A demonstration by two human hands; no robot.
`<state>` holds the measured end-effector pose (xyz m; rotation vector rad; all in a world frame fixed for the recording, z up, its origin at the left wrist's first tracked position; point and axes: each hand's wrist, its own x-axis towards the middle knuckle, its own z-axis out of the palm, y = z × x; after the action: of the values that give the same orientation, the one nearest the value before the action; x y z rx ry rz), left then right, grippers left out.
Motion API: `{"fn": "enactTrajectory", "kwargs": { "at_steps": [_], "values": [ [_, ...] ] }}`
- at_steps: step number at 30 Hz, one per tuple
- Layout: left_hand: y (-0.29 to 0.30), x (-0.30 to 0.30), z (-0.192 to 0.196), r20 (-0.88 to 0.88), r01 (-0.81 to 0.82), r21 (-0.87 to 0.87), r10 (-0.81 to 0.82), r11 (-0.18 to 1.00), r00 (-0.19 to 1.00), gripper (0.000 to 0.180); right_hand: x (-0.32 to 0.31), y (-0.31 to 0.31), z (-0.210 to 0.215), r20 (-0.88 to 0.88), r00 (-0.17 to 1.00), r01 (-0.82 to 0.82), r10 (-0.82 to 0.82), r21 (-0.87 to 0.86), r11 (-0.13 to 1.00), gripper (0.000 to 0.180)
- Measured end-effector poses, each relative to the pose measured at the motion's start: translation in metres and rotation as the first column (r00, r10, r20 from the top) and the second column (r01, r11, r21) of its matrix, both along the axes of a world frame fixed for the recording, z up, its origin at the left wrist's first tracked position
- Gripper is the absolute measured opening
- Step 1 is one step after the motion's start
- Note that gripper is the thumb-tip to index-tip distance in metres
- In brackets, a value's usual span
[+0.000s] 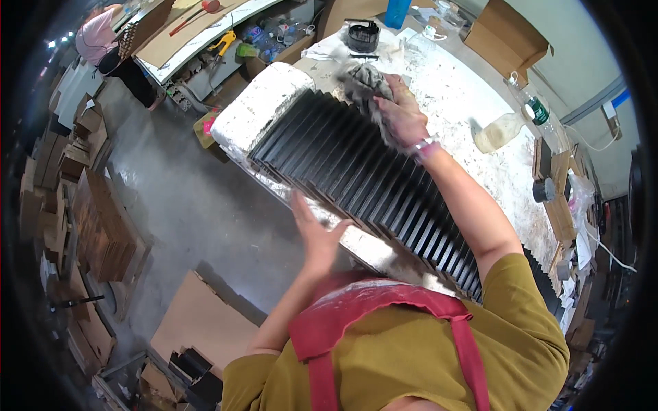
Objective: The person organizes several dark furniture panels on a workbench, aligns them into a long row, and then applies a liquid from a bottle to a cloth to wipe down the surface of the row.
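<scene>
my right hand (401, 116) grips a grey rag (367, 81) at far end of the black sheet row (363, 171); left hand (317, 229), fingers open, steadies its near edge. most of row seems left.

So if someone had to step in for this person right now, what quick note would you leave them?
Right hand: clutching a grey rag, pressed on the far end of the row of black boards.
Left hand: open, flat against the near edge of the row, steadying it.
The black boards stand on edge, fanned out along the white, stained workbench. A small black tub sits beyond the rag; a plastic bottle lies to the right.
Done: I cannot tell how many boards have been wiped.
Left: probably going along the row with the rag.
</scene>
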<state>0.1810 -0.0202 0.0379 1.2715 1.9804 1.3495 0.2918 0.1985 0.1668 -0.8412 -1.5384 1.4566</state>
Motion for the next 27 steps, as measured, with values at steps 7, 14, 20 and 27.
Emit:
{"fn": "enactTrajectory", "kwargs": {
  "at_steps": [7,14,20,27],
  "values": [
    [0.000,0.010,-0.040,-0.005,0.157,-0.110,-0.158,0.981,0.987,0.098,-0.023,-0.106,-0.047,0.534,0.650,-0.730,0.541,0.242,0.639,0.043],
    [0.023,-0.022,0.027,-0.645,0.163,-0.049,-0.155,0.985,0.749,0.078,0.008,-0.054,0.012,0.524,0.838,-0.495,0.152,0.612,0.617,0.040],
    [0.036,-0.020,0.021,-0.617,0.211,-0.015,-0.175,0.977,0.768,0.066,0.052,0.051,-0.052,0.792,0.587,-0.437,-0.167,0.484,0.759,0.032],
    [0.052,-0.075,0.038,-0.637,-0.006,0.150,0.101,0.989,0.764,0.065,-0.018,0.030,0.000,0.456,0.859,-0.297,-0.230,0.812,0.502,0.038]
  ]
}}
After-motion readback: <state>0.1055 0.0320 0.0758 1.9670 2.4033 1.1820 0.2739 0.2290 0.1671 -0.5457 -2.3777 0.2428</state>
